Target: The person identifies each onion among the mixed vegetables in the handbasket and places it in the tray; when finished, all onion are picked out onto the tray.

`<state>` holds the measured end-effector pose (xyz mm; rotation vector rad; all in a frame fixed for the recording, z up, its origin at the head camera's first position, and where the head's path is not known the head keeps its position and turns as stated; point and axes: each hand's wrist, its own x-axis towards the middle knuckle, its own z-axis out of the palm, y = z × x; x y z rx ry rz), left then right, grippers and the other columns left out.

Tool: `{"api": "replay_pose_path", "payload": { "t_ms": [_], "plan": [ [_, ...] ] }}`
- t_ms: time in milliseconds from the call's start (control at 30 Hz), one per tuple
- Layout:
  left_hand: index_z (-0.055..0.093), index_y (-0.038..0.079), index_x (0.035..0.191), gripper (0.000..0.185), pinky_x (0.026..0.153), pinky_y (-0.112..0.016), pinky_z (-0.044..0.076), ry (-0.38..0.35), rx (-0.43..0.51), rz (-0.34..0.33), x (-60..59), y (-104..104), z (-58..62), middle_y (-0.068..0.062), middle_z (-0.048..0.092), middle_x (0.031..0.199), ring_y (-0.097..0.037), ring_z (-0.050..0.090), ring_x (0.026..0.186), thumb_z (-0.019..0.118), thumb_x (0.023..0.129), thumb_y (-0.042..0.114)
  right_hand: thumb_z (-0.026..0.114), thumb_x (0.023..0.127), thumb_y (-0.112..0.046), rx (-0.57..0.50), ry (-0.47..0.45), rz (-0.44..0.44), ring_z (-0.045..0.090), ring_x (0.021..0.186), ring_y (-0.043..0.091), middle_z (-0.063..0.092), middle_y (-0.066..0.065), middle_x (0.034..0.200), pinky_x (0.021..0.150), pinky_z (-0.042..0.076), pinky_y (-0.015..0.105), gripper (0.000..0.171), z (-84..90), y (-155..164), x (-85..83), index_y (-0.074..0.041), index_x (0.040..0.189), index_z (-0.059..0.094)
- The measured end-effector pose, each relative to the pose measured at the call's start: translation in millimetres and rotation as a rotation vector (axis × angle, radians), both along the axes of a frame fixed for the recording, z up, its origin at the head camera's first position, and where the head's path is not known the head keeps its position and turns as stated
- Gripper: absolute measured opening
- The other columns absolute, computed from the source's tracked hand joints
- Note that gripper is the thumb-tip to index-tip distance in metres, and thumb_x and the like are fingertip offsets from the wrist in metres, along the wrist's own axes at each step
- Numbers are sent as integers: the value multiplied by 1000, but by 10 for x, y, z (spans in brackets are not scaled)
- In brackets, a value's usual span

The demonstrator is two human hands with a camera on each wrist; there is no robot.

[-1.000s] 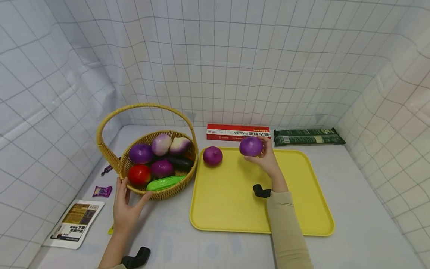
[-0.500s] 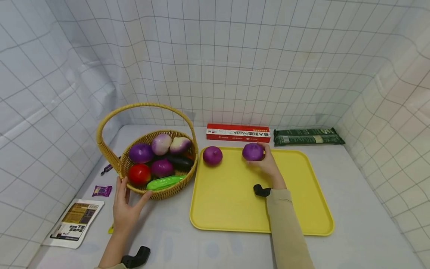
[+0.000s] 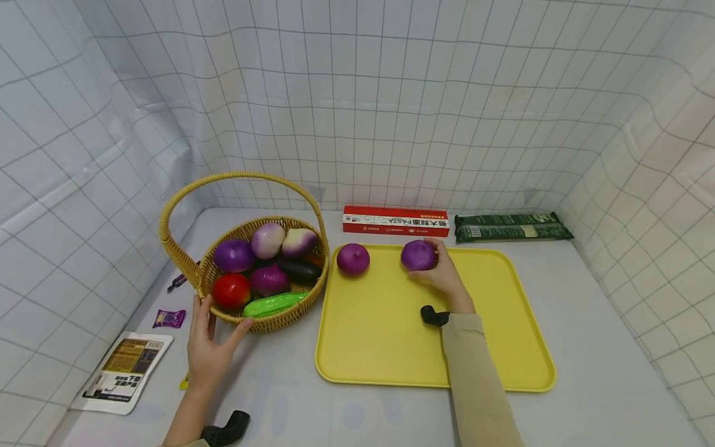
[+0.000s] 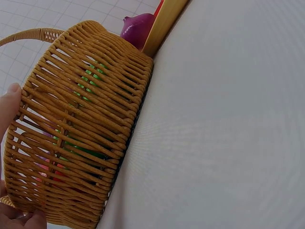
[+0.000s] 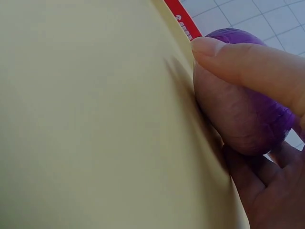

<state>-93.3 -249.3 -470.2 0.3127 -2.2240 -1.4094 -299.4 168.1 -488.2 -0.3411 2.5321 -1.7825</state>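
Note:
In the head view my right hand [image 3: 444, 273] holds a round, glossy purple toy vegetable [image 3: 418, 256] low at the tray's back edge. Its thumb and fingers [image 5: 243, 171] lie on opposite sides of it in the right wrist view, close over the yellow surface. A purple onion [image 3: 353, 259] sits to its left in the yellow tray [image 3: 385, 347]. My left hand [image 3: 209, 354] grips the near left rim of the wicker basket [image 3: 287, 320], thumb and fingers spread apart on it. Inside are a tomato [image 3: 231, 290], a green ridged vegetable [image 3: 275, 304], a dark eggplant [image 3: 300, 270] and several purple-and-white vegetables.
Behind the tray lie a red pasta box [image 3: 396, 221] and a dark green packet [image 3: 512, 228]. The basket's tall handle [image 3: 246, 176] arches over its contents. A white pouch [image 3: 124, 371] and a small purple wrapped sweet [image 3: 170, 318] lie at the left.
My right hand has lowered the round purple vegetable toward the tray and drawn it slightly nearer me. The left hand and basket have stayed in place.

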Motion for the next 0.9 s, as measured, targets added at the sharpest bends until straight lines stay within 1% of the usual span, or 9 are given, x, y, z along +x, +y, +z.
{"api": "replay_pose_path", "payload": {
  "t_ms": [233,333,400,433,533,633,733,800,900],
  "plan": [
    [24,5,148,85,101,-8,24,-24,-2,5,9,6,24,-1,5,157,-16,16,141,75,80,13,87,65,-15,70,-2,3,38,126,35,35,16,138,104,33,52,96,48,9,24,-14,140,27],
    [24,4,148,85,102,-8,24,-23,-3,10,9,14,37,-5,6,157,-17,15,141,75,80,13,87,66,-19,111,10,-11,34,129,37,32,18,142,105,31,54,101,134,23,71,-12,144,24],
    [24,4,148,85,101,-8,24,-28,-5,12,8,19,40,-5,5,157,-17,15,141,75,81,14,86,67,-25,153,39,-42,29,133,37,27,17,147,105,29,57,103,219,33,126,-13,147,22],
    [24,4,148,85,101,-8,24,-29,-5,13,8,22,39,-5,6,157,-17,15,141,75,81,14,85,69,-27,145,58,-57,26,135,36,26,16,148,106,28,56,102,267,34,154,-14,148,22],
    [24,5,148,85,101,-8,24,-33,-11,15,5,24,30,-4,6,157,-16,15,141,75,81,15,80,75,-29,59,162,-92,24,137,32,27,12,150,108,26,53,93,450,15,242,-14,148,25],
    [25,5,148,85,101,-8,24,-30,-13,13,3,21,21,-5,6,157,-16,15,141,75,81,15,74,82,-12,-134,287,-65,32,133,30,37,14,144,108,29,48,74,773,-109,411,-5,143,33],
    [25,5,148,85,101,-8,24,-23,-14,5,-3,16,19,-5,6,157,-16,14,141,75,81,15,67,83,3,-317,407,-7,42,124,33,48,15,133,103,38,43,57,1044,-326,572,4,134,41],
    [24,4,148,85,101,-8,24,-20,-12,4,-2,15,25,-5,6,157,-16,14,141,75,81,15,65,85,4,-440,466,59,48,118,31,52,15,126,99,43,39,49,1101,-520,630,7,129,43],
    [24,3,148,85,102,-9,24,-16,-11,4,4,12,31,-6,6,157,-17,14,141,75,81,13,64,87,-1,-571,492,202,52,113,30,56,13,121,94,47,36,44,1046,-845,663,8,125,44]
  ]
}}
